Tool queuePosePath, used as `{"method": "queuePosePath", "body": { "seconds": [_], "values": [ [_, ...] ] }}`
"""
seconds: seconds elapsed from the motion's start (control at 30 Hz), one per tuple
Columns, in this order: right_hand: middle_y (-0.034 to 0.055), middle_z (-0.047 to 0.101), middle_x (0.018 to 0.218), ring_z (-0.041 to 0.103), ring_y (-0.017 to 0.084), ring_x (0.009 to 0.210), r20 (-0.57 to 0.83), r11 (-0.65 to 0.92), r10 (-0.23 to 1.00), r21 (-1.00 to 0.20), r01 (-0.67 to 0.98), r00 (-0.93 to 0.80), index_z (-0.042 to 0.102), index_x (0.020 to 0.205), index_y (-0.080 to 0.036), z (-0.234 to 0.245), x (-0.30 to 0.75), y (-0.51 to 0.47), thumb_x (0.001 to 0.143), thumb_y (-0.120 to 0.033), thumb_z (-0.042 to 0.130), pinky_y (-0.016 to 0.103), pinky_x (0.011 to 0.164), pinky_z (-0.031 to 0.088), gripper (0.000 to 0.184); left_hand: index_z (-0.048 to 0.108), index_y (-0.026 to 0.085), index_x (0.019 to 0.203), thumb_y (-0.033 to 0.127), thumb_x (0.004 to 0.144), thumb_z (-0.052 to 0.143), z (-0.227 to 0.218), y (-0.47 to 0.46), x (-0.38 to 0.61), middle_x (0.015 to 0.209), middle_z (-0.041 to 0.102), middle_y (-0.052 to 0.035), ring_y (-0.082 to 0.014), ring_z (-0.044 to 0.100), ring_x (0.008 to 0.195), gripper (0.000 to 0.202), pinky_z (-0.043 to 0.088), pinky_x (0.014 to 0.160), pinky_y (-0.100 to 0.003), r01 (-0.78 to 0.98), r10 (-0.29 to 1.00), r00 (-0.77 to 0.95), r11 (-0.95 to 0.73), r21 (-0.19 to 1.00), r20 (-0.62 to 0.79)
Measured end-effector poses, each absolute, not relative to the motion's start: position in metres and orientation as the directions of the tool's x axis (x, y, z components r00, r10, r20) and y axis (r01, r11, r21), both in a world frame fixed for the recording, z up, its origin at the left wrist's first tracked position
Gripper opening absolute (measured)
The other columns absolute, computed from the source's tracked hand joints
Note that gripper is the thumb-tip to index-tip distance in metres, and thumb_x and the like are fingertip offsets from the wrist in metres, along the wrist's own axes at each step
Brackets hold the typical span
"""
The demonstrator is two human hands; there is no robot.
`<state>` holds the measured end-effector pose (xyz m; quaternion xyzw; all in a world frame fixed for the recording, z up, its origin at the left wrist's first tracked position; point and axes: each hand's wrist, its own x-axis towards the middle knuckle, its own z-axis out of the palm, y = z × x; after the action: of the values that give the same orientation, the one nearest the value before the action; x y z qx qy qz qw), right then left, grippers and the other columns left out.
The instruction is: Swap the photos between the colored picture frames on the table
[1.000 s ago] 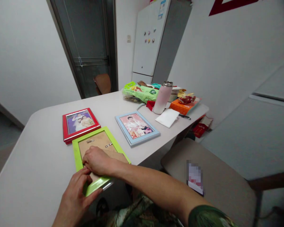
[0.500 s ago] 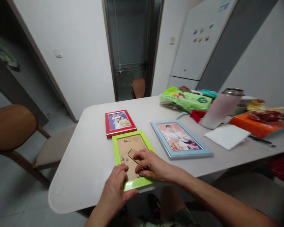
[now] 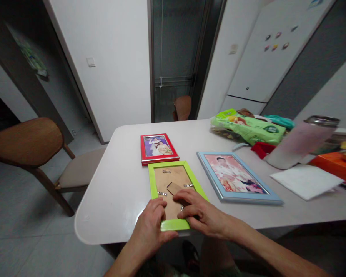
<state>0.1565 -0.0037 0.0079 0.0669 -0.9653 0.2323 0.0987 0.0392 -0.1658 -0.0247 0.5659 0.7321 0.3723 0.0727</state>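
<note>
Clock positions are read from the centre of the green picture frame (image 3: 200, 188), with 12 pointing away from the person. The frame lies face down at the near table edge.

Right hand (image 3: 207, 214), 4 o'clock: the index finger and thumb are bent close together at a metal clip (image 3: 182, 208); whether they pinch it cannot be told. Left hand (image 3: 150, 223), 7 o'clock: the fingers bear on the corner, thumb along the near edge, gripping the frame.

Recommended handling: brace the corner with the left hand, keep the backing board (image 3: 170, 209) seated flat, and turn the clip with light fingertip pressure. Avoid loading the support leg (image 3: 174, 188), partly covered by the right fingers.

Surroundings: red frame (image 3: 143, 152), 11 o'clock; blue frame (image 3: 216, 184), 3 o'clock; green bag (image 3: 256, 129), 1 o'clock; pink bottle (image 3: 301, 144), 2 o'clock.

Markings: the bag carries 1 dark round emblem, illegible. No brand or wording can be read.
</note>
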Motion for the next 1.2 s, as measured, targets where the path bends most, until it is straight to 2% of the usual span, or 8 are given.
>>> {"method": "queuePosePath", "body": {
  "seconds": [0.17, 0.27, 0.4, 0.57, 0.73, 0.9, 1.03, 1.2],
  "values": [
    [0.0055, 0.053, 0.104, 0.044, 0.018, 0.100, 0.252, 0.874, -0.089, -0.443, -0.197, -0.964, 0.062, 0.090, -0.024, 0.006, 0.147, 0.000, 0.071, -0.013, 0.043, 0.035, 0.088, 0.033, 0.029, 0.045, 0.019, 0.068, 0.018, 0.046, 0.076, -0.024, -0.167, 0.040, 0.103, 0.053, -0.0055, -0.0223, 0.042, 0.104, 0.038, 0.039, 0.086, -0.034, 0.763, 0.889, -0.349, 0.084, 0.641, 0.298],
    [0.0076, 0.057, 0.101, 0.049, 0.016, 0.093, 0.282, 0.871, 0.112, -0.490, -0.043, -0.953, 0.058, 0.101, -0.020, 0.004, 0.122, 0.008, 0.076, -0.021, 0.041, 0.030, 0.083, 0.037, 0.030, 0.045, 0.019, 0.067, 0.020, 0.047, 0.076, -0.022, -0.167, 0.040, 0.103, 0.053, -0.0059, -0.0226, 0.043, 0.103, 0.037, 0.039, 0.085, -0.035, 0.760, 0.888, -0.347, 0.079, 0.645, 0.301],
    [0.0061, 0.063, 0.092, 0.055, 0.015, 0.083, 0.240, 0.849, 0.379, -0.474, 0.233, -0.893, 0.062, 0.091, -0.018, -0.004, 0.073, 0.022, 0.075, -0.024, 0.043, 0.025, 0.075, 0.038, 0.026, 0.044, 0.019, 0.066, 0.016, 0.044, 0.076, -0.021, -0.167, 0.041, 0.102, 0.053, -0.0060, -0.0226, 0.043, 0.101, 0.040, 0.039, 0.085, -0.034, 0.753, 0.880, -0.362, 0.081, 0.653, 0.308],
    [0.0051, 0.066, 0.074, 0.056, 0.015, 0.069, 0.206, 0.812, 0.506, -0.440, 0.383, -0.838, 0.064, 0.072, -0.018, -0.016, 0.034, 0.036, 0.071, -0.027, 0.048, 0.024, 0.060, 0.036, 0.018, 0.044, 0.019, 0.066, 0.013, 0.043, 0.077, -0.023, -0.167, 0.041, 0.102, 0.053, -0.0056, -0.0224, 0.043, 0.102, 0.040, 0.038, 0.086, -0.034, 0.749, 0.878, -0.366, 0.080, 0.658, 0.310],
    [0.0069, 0.064, 0.075, 0.055, 0.016, 0.069, 0.198, 0.771, 0.587, -0.434, 0.466, -0.785, 0.062, 0.072, -0.016, -0.026, 0.026, 0.047, 0.069, -0.028, 0.051, 0.024, 0.058, 0.033, 0.017, 0.044, 0.019, 0.066, 0.013, 0.044, 0.076, -0.022, -0.167, 0.040, 0.103, 0.052, -0.0074, -0.0237, 0.043, 0.102, 0.039, 0.038, 0.085, -0.035, 0.738, 0.876, -0.365, 0.066, 0.672, 0.315],
    [0.0088, 0.064, 0.074, 0.055, 0.017, 0.067, 0.219, 0.730, 0.634, -0.487, 0.480, -0.742, 0.061, 0.073, -0.015, -0.023, 0.020, 0.048, 0.068, -0.026, 0.052, 0.024, 0.055, 0.032, 0.015, 0.045, 0.018, 0.066, 0.015, 0.045, 0.074, -0.022, -0.165, 0.040, 0.105, 0.051, -0.0094, -0.0260, 0.043, 0.103, 0.036, 0.039, 0.086, -0.039, 0.752, 0.882, -0.357, 0.076, 0.655, 0.308],
    [0.0061, 0.063, 0.066, 0.054, 0.014, 0.059, 0.252, 0.720, 0.613, -0.568, 0.398, -0.749, 0.060, 0.066, -0.015, -0.007, 0.034, 0.048, 0.072, -0.031, 0.047, 0.023, 0.053, 0.033, 0.022, 0.048, 0.017, 0.073, 0.017, 0.043, 0.074, -0.027, -0.163, 0.042, 0.109, 0.049, -0.0130, -0.0307, 0.042, 0.105, 0.039, 0.038, 0.087, -0.045, 0.803, 0.898, -0.314, 0.080, 0.590, 0.306],
    [0.0041, 0.064, 0.077, 0.056, 0.014, 0.069, 0.303, 0.658, 0.620, -0.703, 0.269, -0.724, 0.060, 0.078, -0.017, 0.013, 0.098, 0.064, 0.076, -0.038, 0.038, 0.023, 0.062, 0.039, 0.030, 0.047, 0.018, 0.074, 0.023, 0.059, 0.064, -0.021, -0.167, 0.045, 0.101, 0.051, -0.0106, -0.0261, 0.047, 0.098, 0.024, 0.041, 0.082, -0.040, 0.794, 0.852, -0.303, -0.022, 0.607, 0.427]
  ]
}}
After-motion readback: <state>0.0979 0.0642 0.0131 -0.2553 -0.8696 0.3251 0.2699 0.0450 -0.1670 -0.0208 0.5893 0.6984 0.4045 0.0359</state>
